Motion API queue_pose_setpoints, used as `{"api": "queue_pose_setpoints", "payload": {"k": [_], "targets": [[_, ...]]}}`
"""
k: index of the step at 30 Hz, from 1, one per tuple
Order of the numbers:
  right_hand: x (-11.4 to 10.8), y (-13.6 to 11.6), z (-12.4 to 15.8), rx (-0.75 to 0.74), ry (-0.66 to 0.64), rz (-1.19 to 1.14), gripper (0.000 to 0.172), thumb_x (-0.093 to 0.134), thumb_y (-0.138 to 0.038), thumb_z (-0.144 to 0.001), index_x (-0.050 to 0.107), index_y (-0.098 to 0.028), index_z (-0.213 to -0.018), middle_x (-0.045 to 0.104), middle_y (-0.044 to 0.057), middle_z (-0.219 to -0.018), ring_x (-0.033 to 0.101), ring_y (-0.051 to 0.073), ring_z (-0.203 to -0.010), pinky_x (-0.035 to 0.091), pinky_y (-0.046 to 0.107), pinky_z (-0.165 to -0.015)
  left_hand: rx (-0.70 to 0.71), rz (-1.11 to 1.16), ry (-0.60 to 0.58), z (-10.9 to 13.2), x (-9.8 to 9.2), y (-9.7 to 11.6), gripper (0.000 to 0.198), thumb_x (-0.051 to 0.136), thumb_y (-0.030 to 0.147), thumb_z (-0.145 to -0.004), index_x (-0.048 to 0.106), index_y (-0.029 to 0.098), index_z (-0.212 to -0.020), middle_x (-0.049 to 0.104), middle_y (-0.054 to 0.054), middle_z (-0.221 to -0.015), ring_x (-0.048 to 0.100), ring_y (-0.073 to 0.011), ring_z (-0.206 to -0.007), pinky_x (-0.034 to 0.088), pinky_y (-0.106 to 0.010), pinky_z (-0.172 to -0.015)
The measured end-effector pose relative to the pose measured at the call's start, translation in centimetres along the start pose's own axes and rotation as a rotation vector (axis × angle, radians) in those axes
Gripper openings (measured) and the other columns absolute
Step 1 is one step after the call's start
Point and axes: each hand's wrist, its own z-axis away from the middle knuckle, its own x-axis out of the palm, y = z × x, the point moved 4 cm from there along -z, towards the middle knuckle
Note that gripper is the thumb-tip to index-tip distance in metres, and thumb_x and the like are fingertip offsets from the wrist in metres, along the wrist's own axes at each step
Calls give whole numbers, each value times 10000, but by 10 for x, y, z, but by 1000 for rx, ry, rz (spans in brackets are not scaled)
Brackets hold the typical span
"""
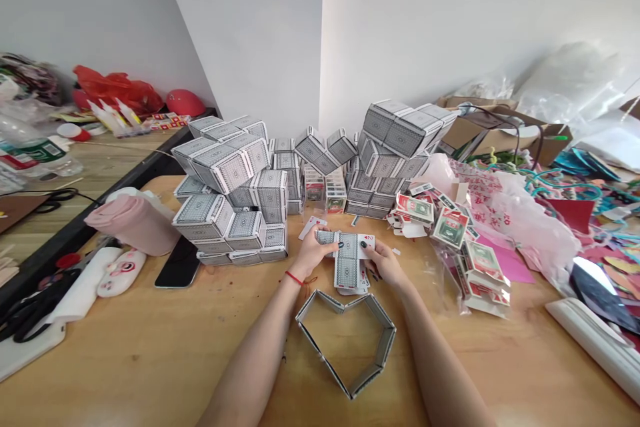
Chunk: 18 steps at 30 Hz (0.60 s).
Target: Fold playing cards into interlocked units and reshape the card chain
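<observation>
My left hand (pixel 311 255), a red string round its wrist, pinches playing cards (pixel 347 272) with grey patterned backs, thumb lying across them. From the other side, my right hand (pixel 384 261) closes on the same group; its dark-nailed thumb presses by a face-up red two (pixel 369 239). The cards overlap in a cross-like layout, with more card faces partly visible underneath. Just behind my left hand lies a loose face-up card (pixel 314 223). Between my forearms stands a heart-shaped ring (pixel 384 347) of joined cards on the wooden table (pixel 200 353).
Stacked card-covered blocks rise at left (pixel 233 167) and right (pixel 395 127), with two card packs (pixel 336 195) between. Opened card boxes (pixel 453 225) and plastic bags (pixel 505 213) clutter the right. A phone (pixel 177 263), pink roll (pixel 133 221) and black scissors (pixel 35 313) lie left.
</observation>
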Motion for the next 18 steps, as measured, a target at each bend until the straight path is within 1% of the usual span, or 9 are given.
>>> {"api": "queue_pose_setpoints", "payload": {"k": [3,9,14,18], "targets": [[-2,0,0,-29,45,-9,345,446,-535,-765,433,-196,-824,398,-100,-365,297,67,-252,212,184,-281,18,4,15,-1,-3,-3,424,684,183,-528,472,175,-895,502,50,-679,487,-72,-578,401,-187,-542],[1,-2,0,-35,49,68,358,446,-559,-756,430,-202,-731,333,-99,-359,252,60,-275,205,192,-299,-10,25,-21,0,-4,-7,424,684,199,-546,455,183,-903,511,41,-716,498,-76,-608,415,-194,-559],[3,-9,0,-67,69,102,384,476,-575,-727,459,-192,-724,370,-69,-448,276,67,-351,216,207,-342,9,-11,-1,-1,-6,-8,417,693,195,-540,481,172,-898,534,28,-748,512,-81,-634,426,-209,-609],[4,-10,1,-75,69,121,384,478,-570,-725,475,-186,-734,387,-61,-474,283,71,-373,229,212,-366,34,-33,7,-1,-6,-8,401,691,179,-540,493,164,-888,536,24,-746,513,-83,-635,427,-212,-610]]}}
